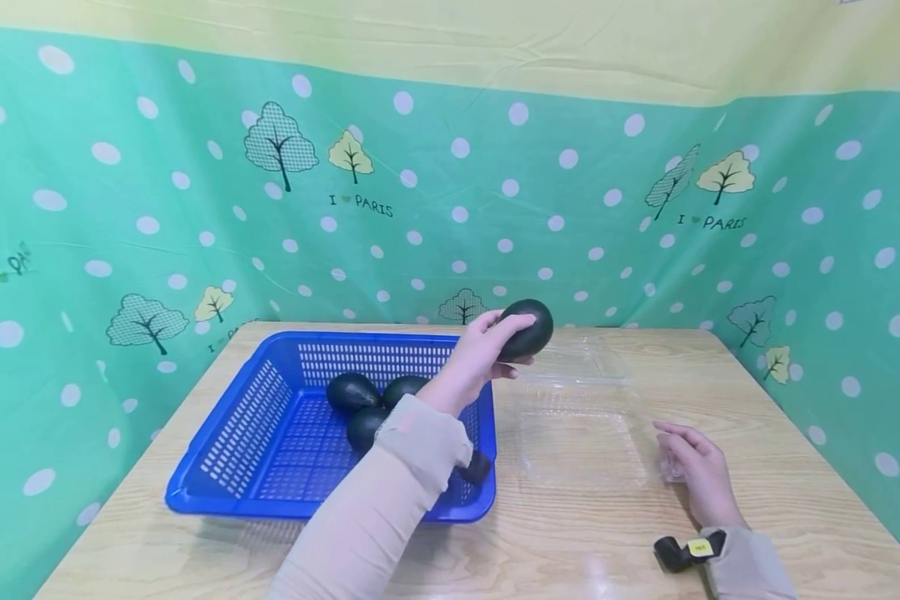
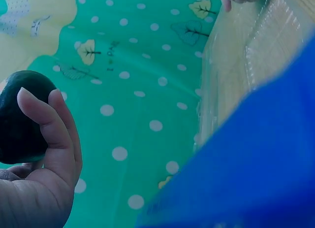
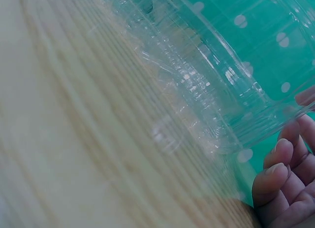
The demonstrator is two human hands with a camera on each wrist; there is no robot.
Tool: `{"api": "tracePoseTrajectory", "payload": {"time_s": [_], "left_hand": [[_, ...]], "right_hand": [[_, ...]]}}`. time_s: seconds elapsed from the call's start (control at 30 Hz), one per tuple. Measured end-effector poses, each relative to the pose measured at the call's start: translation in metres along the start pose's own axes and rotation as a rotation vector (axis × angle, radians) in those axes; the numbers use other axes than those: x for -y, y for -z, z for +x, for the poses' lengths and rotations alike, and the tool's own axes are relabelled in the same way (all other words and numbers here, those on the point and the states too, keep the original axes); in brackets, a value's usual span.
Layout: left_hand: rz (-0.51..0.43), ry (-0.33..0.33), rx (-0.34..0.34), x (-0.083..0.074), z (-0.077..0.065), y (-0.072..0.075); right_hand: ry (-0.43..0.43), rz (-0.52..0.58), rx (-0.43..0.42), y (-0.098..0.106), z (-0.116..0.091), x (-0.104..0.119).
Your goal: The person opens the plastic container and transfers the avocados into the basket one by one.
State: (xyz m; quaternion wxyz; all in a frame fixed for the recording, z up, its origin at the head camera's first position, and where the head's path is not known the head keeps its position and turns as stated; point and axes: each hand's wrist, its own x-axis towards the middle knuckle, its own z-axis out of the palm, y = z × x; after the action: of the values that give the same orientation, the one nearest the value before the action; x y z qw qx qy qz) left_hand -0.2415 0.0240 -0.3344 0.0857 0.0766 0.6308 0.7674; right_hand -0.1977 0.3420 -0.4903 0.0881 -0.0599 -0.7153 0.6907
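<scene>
My left hand (image 1: 480, 354) holds a dark green avocado (image 1: 528, 330) above the back part of an open clear plastic clamshell box (image 1: 581, 446). In the left wrist view, its fingers curl around the avocado (image 2: 22, 117). My right hand (image 1: 697, 471) is at the box's right side. The right wrist view has the clear rim (image 3: 266, 134) between the thumb and curled fingers (image 3: 280, 176). Several more avocados (image 1: 353, 392) lie in the blue plastic basket (image 1: 247, 504) to the left, partly covered by the left forearm.
The box's lid (image 1: 577, 362) lies folded back toward the far table edge. A wooden table (image 1: 562, 542) carries everything. Behind it and at both sides hangs a green dotted cloth (image 1: 420, 250). Black wrist cameras (image 1: 686, 550) sit at both cuffs.
</scene>
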Motion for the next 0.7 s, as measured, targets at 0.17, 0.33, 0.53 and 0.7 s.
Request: {"api": "tracePoseTrajectory", "payload": {"time_s": [0.17, 0.33, 0.53, 0.7], "left_hand": [[0.010, -0.003, -0.021, 0.000, 0.001, 0.010], [0.007, 0.009, -0.048, 0.000, 0.001, 0.021], [0.033, -0.001, -0.080, -0.001, -0.002, 0.032], [0.077, 0.002, -0.092, -0.003, -0.004, 0.041]], "right_hand": [[0.001, -0.014, -0.006, 0.000, 0.000, 0.000], [-0.003, -0.015, -0.005, 0.000, 0.001, 0.000], [0.001, 0.001, 0.012, 0.000, 0.001, 0.001], [-0.002, -0.008, 0.010, 0.001, 0.001, 0.001]]}}
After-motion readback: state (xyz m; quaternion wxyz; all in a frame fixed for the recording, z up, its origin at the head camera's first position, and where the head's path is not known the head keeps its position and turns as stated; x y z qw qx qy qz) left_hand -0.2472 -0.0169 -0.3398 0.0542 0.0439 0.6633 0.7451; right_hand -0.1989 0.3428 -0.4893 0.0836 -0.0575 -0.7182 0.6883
